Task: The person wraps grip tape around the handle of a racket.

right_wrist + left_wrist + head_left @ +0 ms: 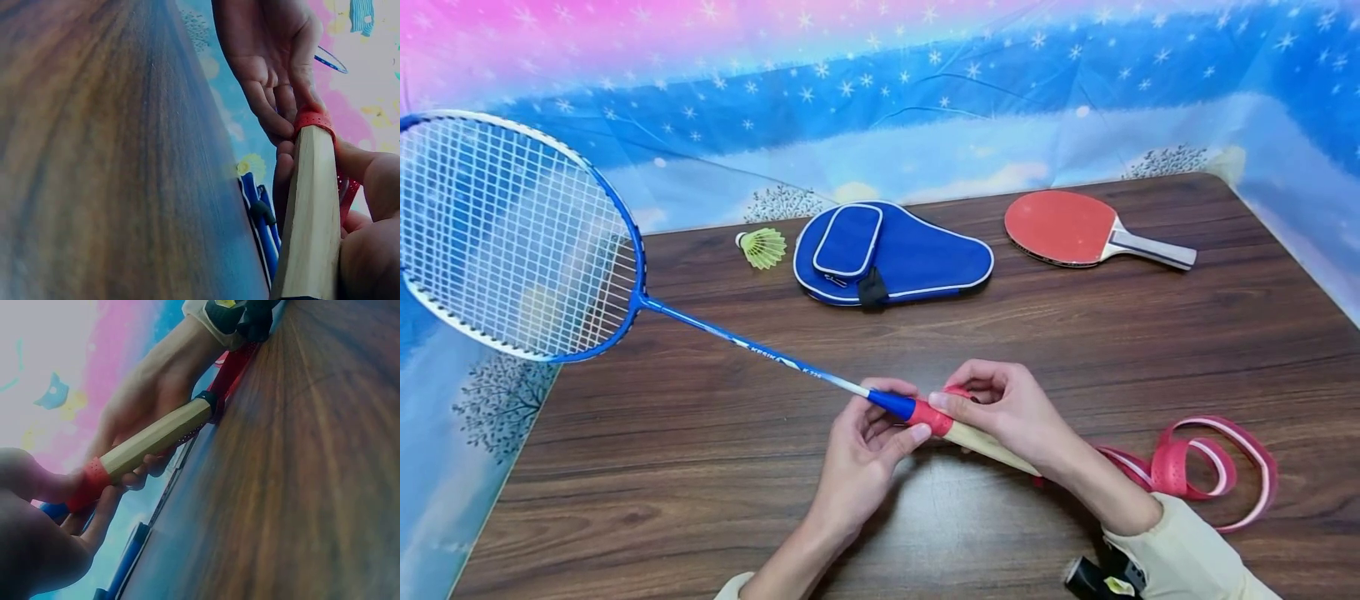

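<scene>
A blue and white badminton racket (730, 335) is held slanting above the table, its strung head at the left. Red perforated grip tape (931, 417) wraps the top of its bare wooden handle (312, 206), just below the blue cone. My left hand (861, 458) grips the racket there, thumb on the red wrap. With thumb and fingers my right hand (1011, 408) pinches the tape beside the handle. The loose tape (1172, 467) runs behind the right wrist and curls on the table at the right. In the left wrist view the bare handle (159, 437) ends in a dark cap.
On the wooden table (700, 500) lie a yellow shuttlecock (763, 248), a blue zipped paddle case (925, 250) and a red table tennis paddle (1063, 227) along the back. A patterned cloth (887, 92) hangs behind. A wrist camera (1097, 577) shows by the right sleeve.
</scene>
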`<move>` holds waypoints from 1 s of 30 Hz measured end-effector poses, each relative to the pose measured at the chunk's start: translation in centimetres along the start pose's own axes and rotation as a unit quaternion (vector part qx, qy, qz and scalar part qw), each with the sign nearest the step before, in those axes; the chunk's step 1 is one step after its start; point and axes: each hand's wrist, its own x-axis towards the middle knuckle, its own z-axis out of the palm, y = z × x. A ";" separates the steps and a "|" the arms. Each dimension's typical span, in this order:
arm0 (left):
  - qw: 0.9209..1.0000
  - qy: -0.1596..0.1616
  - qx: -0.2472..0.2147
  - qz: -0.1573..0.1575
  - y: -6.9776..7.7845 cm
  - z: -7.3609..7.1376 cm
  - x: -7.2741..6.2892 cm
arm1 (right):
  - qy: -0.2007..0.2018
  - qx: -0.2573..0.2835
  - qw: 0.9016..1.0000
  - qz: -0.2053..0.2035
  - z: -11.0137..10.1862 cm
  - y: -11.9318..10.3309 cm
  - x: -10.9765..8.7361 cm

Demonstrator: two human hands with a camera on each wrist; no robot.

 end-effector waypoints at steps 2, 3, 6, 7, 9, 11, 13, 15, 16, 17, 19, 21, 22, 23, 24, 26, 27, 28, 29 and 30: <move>1.000 -0.003 0.002 -0.002 0.1 0.0 0.0 | 0.009 -0.011 1.000 -0.013 0.0 0.0 0.0; 1.000 -0.006 0.000 -0.004 0.1 0.0 0.0 | 0.015 -0.016 1.000 -0.020 0.1 0.0 -0.1; 1.000 -0.014 -0.017 -0.015 0.2 0.0 0.1 | 0.028 -0.020 0.999 -0.033 0.2 0.0 -0.2; 0.999 -0.015 -0.022 -0.020 0.2 0.0 0.1 | 0.028 -0.018 0.999 -0.037 0.3 0.0 -0.2; 0.999 -0.011 -0.027 -0.029 0.2 0.0 0.1 | 0.026 -0.015 0.999 -0.040 0.5 0.0 -0.2; 0.999 -0.003 -0.028 -0.034 0.1 0.0 0.1 | 0.020 -0.014 0.999 -0.040 0.6 0.1 -0.2; 0.999 0.006 -0.024 -0.034 0.1 0.0 0.0 | 0.017 -0.016 0.999 -0.038 0.6 0.1 -0.2; 0.999 0.012 -0.023 -0.031 0.2 0.0 0.0 | 0.020 -0.028 0.999 -0.038 0.5 0.2 -0.2; 0.999 0.014 -0.022 -0.031 0.2 0.0 0.0 | 0.022 -0.033 0.998 -0.039 0.4 0.2 -0.2; 0.999 0.016 -0.021 -0.031 0.2 0.0 0.0 | 0.023 -0.038 0.998 -0.039 0.3 0.2 -0.2; 0.999 0.020 -0.019 -0.033 0.3 -0.1 0.0 | 0.025 -0.048 0.998 -0.040 0.1 0.2 -0.2; 0.999 0.021 -0.020 -0.039 0.3 0.0 -0.1 | 0.017 -0.048 0.998 -0.040 -0.1 0.1 -0.2; 0.999 0.021 -0.020 -0.043 0.3 0.0 -0.1 | 0.011 -0.045 0.998 -0.040 -0.2 0.0 -0.2; 0.999 0.020 -0.021 -0.046 0.3 0.0 0.0 | 0.005 -0.041 0.998 -0.040 -0.3 -0.1 -0.3; 0.998 0.020 -0.022 -0.049 0.3 0.0 0.0 | 0.000 -0.037 0.999 -0.040 -0.4 -0.2 -0.3; 0.998 0.018 -0.025 -0.057 0.3 0.0 0.0 | -0.011 -0.024 0.999 -0.042 -0.6 -0.4 -0.4; 0.998 0.017 -0.025 -0.060 0.3 0.0 0.0 | -0.015 -0.015 0.999 -0.045 -0.8 -0.5 -0.5; 0.997 0.016 -0.027 -0.064 0.3 0.0 0.0 | -0.018 -0.009 0.999 -0.050 -0.9 -0.6 -0.5; 0.997 0.016 -0.027 -0.067 0.2 0.0 0.0 | -0.021 -0.003 0.998 -0.057 -0.9 -0.6 -0.5; 0.997 0.015 -0.029 -0.069 0.2 0.0 0.0 | -0.022 0.001 0.998 -0.064 -1.0 -0.6 -0.5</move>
